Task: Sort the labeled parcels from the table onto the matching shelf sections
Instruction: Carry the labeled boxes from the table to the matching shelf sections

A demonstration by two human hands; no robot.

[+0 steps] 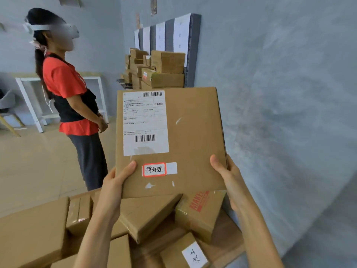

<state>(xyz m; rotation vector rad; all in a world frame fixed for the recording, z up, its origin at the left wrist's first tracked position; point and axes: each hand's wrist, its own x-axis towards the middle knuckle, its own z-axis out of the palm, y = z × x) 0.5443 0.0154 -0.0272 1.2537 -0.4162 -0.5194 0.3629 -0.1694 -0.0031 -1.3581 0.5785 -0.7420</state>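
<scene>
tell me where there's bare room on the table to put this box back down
Little room. Boxes crowd the table's left and middle, several overlapping. The one bare patch of table lies at the right edge, between the red-printed box and the white-labelled box, too narrow for the held parcel that the left hand and right hand grip.

the parcel is matt brown cardboard with a smooth white paper label; glossy tape seals the small box; the desk looks wooden.
</scene>
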